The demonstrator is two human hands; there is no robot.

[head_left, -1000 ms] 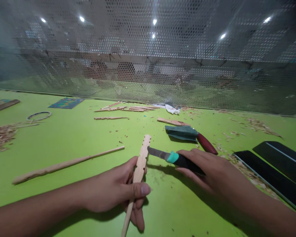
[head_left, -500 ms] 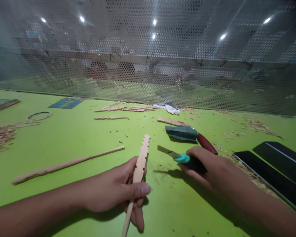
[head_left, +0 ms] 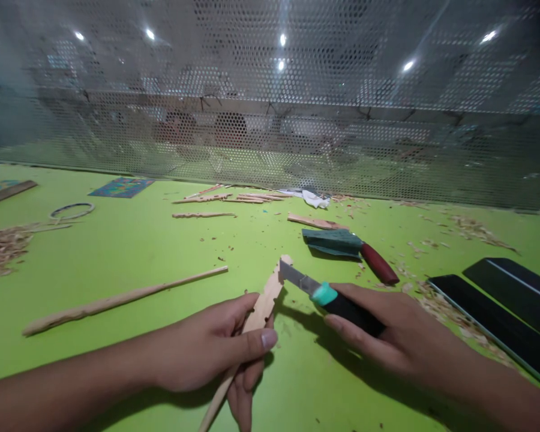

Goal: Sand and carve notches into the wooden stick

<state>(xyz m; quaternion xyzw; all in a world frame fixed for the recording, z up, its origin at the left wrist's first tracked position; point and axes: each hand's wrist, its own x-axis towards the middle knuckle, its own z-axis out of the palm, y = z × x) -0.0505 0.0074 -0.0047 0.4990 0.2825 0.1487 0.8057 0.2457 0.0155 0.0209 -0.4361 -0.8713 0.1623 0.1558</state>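
Note:
My left hand [head_left: 216, 348] is closed round a pale wooden stick [head_left: 265, 306], thumb on top. The stick's wide upper part has small notches along its edges, and its thin round shaft runs down to the lower edge of the view. My right hand [head_left: 387, 336] grips a utility knife [head_left: 346, 309] with a black and turquoise handle. Its blade points left and lies across the stick's notched tip, apparently touching it. A longer carved stick [head_left: 117, 303] lies on the green table to the left of my left hand.
A red-handled tool [head_left: 380, 264] with a dark green wrapped end lies beyond my right hand. A black phone [head_left: 490, 324] and wood shavings [head_left: 450, 312] are at right; more shavings [head_left: 2, 249] lie at left. Carved sticks [head_left: 202, 215] and a perforated screen [head_left: 270, 138] stand farther back.
The knife has moved left and its blade has come onto the stick's tip. The stick's upper end has tilted to the right in my left hand.

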